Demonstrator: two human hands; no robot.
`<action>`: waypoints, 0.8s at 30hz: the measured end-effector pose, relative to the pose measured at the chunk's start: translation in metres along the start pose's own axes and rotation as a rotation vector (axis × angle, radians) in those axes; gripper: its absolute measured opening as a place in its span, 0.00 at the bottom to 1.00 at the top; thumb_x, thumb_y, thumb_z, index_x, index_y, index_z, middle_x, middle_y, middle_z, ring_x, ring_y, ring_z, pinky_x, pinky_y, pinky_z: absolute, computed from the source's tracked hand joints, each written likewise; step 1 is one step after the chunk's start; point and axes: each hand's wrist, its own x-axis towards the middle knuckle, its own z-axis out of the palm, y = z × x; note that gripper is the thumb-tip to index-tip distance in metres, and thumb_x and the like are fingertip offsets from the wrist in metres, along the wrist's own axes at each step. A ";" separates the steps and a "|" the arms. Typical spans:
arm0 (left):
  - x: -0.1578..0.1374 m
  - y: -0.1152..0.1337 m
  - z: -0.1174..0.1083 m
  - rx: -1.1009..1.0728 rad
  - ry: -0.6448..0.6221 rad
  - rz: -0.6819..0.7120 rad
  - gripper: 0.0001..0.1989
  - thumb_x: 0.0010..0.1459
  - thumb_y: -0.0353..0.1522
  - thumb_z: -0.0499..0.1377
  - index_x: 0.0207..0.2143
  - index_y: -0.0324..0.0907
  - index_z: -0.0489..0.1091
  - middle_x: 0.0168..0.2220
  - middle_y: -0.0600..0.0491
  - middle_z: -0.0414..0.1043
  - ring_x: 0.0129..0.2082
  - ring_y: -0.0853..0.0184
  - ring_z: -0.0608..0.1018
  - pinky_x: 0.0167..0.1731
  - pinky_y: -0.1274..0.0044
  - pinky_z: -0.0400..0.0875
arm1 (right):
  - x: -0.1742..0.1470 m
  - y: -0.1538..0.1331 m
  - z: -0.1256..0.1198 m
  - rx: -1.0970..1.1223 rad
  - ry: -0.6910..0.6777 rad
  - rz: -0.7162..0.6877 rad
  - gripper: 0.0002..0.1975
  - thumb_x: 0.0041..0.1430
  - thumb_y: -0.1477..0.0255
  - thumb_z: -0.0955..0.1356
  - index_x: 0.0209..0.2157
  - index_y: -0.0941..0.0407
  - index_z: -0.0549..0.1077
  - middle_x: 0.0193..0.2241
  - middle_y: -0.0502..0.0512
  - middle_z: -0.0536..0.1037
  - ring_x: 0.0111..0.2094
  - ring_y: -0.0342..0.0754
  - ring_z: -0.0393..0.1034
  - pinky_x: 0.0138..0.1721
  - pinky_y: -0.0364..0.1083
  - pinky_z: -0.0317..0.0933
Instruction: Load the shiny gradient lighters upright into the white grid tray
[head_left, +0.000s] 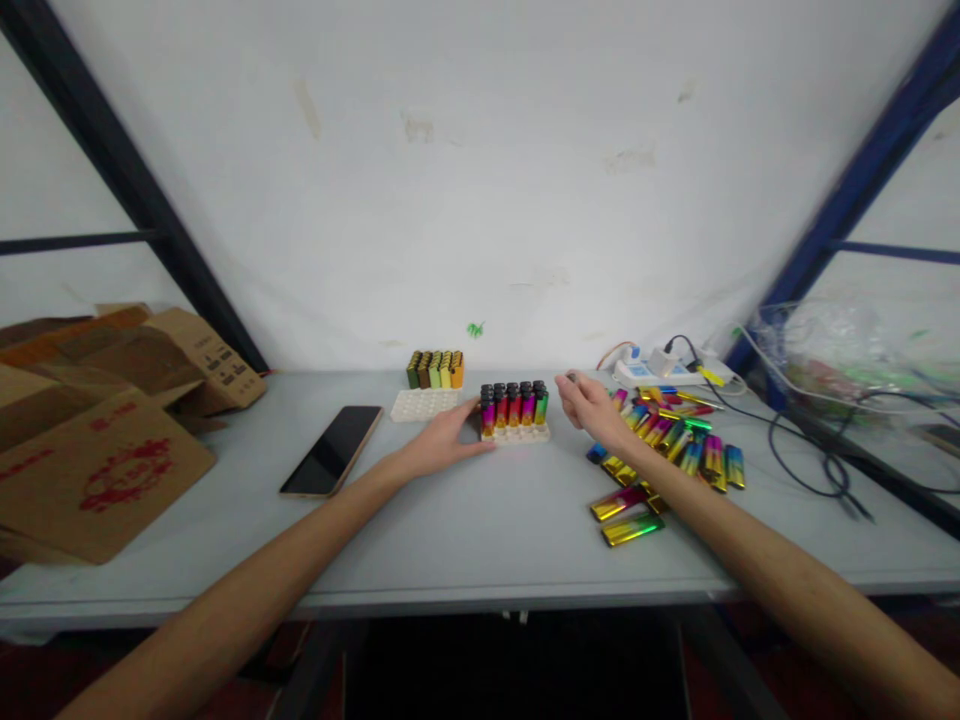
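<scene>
Several shiny multicoloured lighters (514, 408) with black tops stand upright in rows in a white holed tray (516, 435). My left hand (442, 440) grips this tray at its left side, thumb at the front corner and fingers reaching behind. Just right of the tray, my right hand (583, 405) is raised and closed around a lighter (572, 376); only its dark tip shows above the fist. A loose pile of metallic lighters (675, 440) lies on the table beside and partly behind my right forearm.
A second holed tray (424, 404) lies near a block of green, yellow and orange lighters (436, 370) by the wall. A phone (332, 450) and cardboard boxes (105, 480) are on the left. On the right are a power strip (637, 373), black cables (814, 465) and clear plastic (817, 345).
</scene>
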 end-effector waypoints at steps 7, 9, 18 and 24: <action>0.000 0.002 0.000 -0.027 -0.014 0.014 0.39 0.57 0.49 0.65 0.64 0.38 0.63 0.63 0.40 0.69 0.62 0.50 0.72 0.64 0.61 0.64 | -0.010 -0.017 0.007 -0.273 -0.039 -0.184 0.21 0.70 0.49 0.59 0.33 0.52 0.62 0.25 0.47 0.69 0.26 0.44 0.64 0.31 0.44 0.59; 0.001 0.003 0.000 -0.036 -0.017 0.018 0.39 0.57 0.48 0.65 0.64 0.38 0.62 0.64 0.41 0.68 0.63 0.50 0.71 0.64 0.61 0.64 | -0.013 -0.022 0.009 -0.374 -0.052 -0.223 0.20 0.70 0.50 0.59 0.34 0.52 0.64 0.25 0.49 0.70 0.28 0.46 0.65 0.33 0.45 0.58; 0.000 0.004 -0.001 -0.046 -0.018 0.048 0.38 0.58 0.48 0.64 0.65 0.39 0.61 0.65 0.42 0.67 0.63 0.52 0.71 0.65 0.63 0.63 | -0.020 -0.024 0.022 -0.433 -0.124 -0.186 0.20 0.70 0.52 0.60 0.32 0.53 0.64 0.24 0.46 0.66 0.27 0.45 0.61 0.30 0.44 0.53; 0.000 0.003 0.000 -0.026 -0.001 0.020 0.39 0.57 0.50 0.65 0.64 0.38 0.62 0.62 0.40 0.70 0.61 0.49 0.73 0.63 0.60 0.66 | -0.019 -0.013 0.029 -0.580 -0.063 -0.102 0.25 0.65 0.54 0.62 0.20 0.54 0.56 0.18 0.45 0.55 0.22 0.42 0.51 0.26 0.44 0.43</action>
